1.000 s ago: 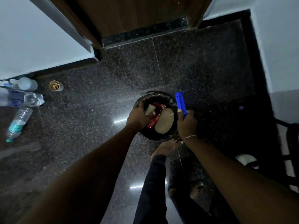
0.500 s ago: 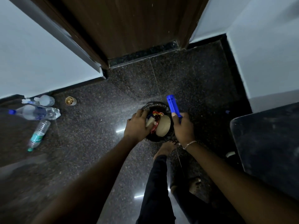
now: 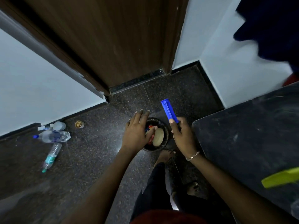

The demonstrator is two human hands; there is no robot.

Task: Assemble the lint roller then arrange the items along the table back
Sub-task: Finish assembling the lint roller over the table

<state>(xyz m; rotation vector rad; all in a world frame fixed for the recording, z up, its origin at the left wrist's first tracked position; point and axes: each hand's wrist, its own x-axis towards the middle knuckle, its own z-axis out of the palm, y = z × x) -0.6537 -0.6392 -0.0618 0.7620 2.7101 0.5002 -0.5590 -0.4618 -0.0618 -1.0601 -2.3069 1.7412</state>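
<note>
My right hand (image 3: 183,136) grips a blue plastic lint roller part (image 3: 169,111), which sticks up and away from my fingers. My left hand (image 3: 137,131) hovers with fingers spread over a small black waste bin (image 3: 165,132) on the floor. Inside the bin lie a tan paper plate (image 3: 158,139) and red and blue wrappers. The dark table (image 3: 250,135) fills the right side, with a yellow-green object (image 3: 281,178) lying on it near the right edge.
Several plastic bottles (image 3: 51,136) lie on the dark granite floor at the left beside a small round tin (image 3: 79,124). A brown door (image 3: 103,38) and white walls close off the far side. My legs and bare feet (image 3: 165,156) stand below the bin.
My view has risen and tilted up, bringing the table into sight. My left hand has lifted off the bin's contents and spread. The right hand keeps hold of the blue part.
</note>
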